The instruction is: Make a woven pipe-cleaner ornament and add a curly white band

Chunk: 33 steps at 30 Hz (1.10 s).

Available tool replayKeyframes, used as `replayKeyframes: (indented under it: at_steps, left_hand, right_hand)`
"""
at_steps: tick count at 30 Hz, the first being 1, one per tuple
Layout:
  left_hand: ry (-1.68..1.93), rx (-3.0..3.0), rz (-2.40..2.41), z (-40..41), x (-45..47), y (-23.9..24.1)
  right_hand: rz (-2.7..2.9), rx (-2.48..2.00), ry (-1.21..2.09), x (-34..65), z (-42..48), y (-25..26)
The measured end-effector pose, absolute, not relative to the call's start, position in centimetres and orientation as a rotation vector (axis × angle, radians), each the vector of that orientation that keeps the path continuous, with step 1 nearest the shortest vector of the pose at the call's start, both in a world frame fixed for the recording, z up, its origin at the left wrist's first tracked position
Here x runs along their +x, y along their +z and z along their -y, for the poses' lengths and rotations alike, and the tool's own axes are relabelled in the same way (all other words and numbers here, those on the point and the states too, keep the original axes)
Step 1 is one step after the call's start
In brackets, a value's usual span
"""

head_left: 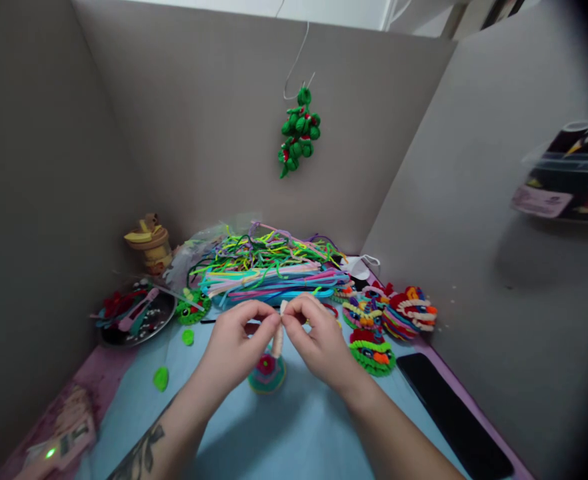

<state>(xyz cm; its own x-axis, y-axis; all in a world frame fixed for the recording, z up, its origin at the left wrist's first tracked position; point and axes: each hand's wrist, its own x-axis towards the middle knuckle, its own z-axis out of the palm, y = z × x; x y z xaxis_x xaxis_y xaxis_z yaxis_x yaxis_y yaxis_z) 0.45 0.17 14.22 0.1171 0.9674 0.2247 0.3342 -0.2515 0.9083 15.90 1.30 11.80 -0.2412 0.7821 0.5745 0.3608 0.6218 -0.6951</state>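
Note:
In the middle of the head view, my left hand [244,340] and my right hand [314,337] meet with fingertips pinched. Between them is a short cream fuzzy strip [277,343], which looks like twisted pipe cleaner and hangs downward from the fingers. My fingers hide part of its upper end. Just below the strip, a round teal fuzzy piece [267,381] with a red centre lies on the blue cloth [274,440]. Two small green fuzzy pieces, a leaf shape [161,379] and a rounder one [188,337], lie left of my left hand.
Pipe cleaners [269,283] are heaped at the back. Colourful fuzzy pieces [373,352] and a black phone [454,413] lie on the right. A metal bowl [161,320] and a device with a green light [77,433] are at left. Grey panels [214,133] enclose the table.

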Motion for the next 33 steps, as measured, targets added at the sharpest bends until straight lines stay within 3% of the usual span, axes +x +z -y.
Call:
replayKeyframes:
  at_steps: [12, 18, 33]
  left_hand:
    - [1.025, 1.413, -0.915, -0.6, 0.2, 13.5]
    - [1.087, 1.516, -1.068, -0.5, 0.3, 13.6]
    - [1.165, 1.634, -1.136, -0.6, 0.3, 13.1]
  right_hand:
    - [1.84, -0.849, 0.421, 15.9, -1.3, 11.5]
    - [1.959, -0.798, 0.256, 16.5, -1.8, 11.4]
    - [1.924, -0.823, 0.345, 16.8, -1.9, 11.4]
